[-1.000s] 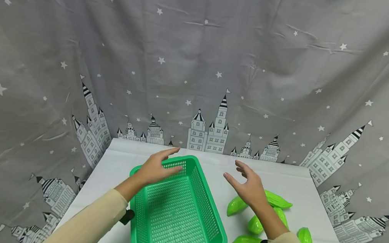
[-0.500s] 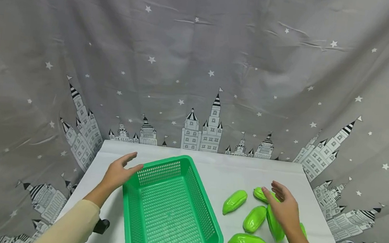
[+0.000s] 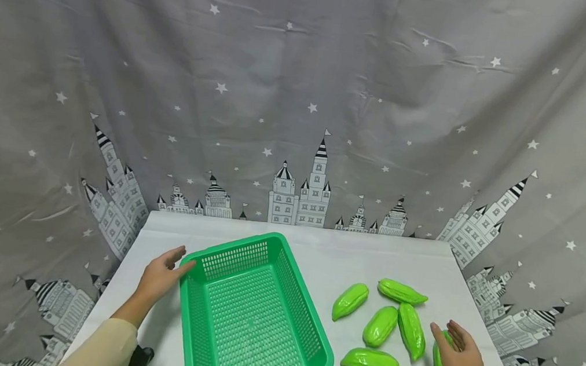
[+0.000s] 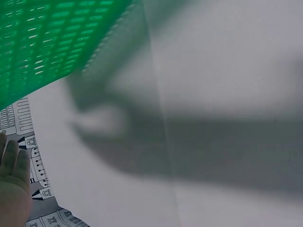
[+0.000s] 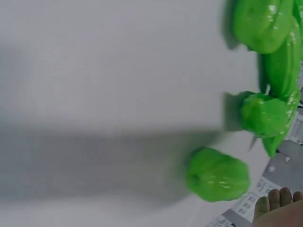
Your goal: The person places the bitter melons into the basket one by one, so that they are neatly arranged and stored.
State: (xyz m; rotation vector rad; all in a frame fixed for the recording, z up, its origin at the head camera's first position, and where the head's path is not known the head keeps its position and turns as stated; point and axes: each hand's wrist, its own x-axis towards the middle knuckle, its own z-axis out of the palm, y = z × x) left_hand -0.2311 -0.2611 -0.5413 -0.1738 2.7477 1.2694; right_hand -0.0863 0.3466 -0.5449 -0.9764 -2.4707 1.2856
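My left hand [image 3: 159,276] is at the back left corner of a green plastic basket [image 3: 320,319], thumb right at the rim and fingers spread outside it. The left wrist view shows the basket's slotted wall [image 4: 42,52] above that hand's relaxed fingers [image 4: 9,158]. On the right, my right hand [image 3: 461,357] holds nothing, its fingers loosely bent beside a glossy green ridged vegetable [image 3: 439,364], which it partly hides. The same vegetable [image 5: 218,175] appears whole in the right wrist view, just left of the fingertips [image 5: 274,196].
Several more green ridged vegetables lie between basket and right hand, among them a back one [image 3: 401,291], a middle one [image 3: 380,326] and a front one [image 3: 370,362]. They rest on a white table [image 3: 314,243]. Behind hangs a grey curtain [image 3: 301,91] printed with castles and stars.
My left hand has moved left and down from over the basket to its back left corner. My right hand has moved right and nearer, past the group of vegetables to the outermost one.
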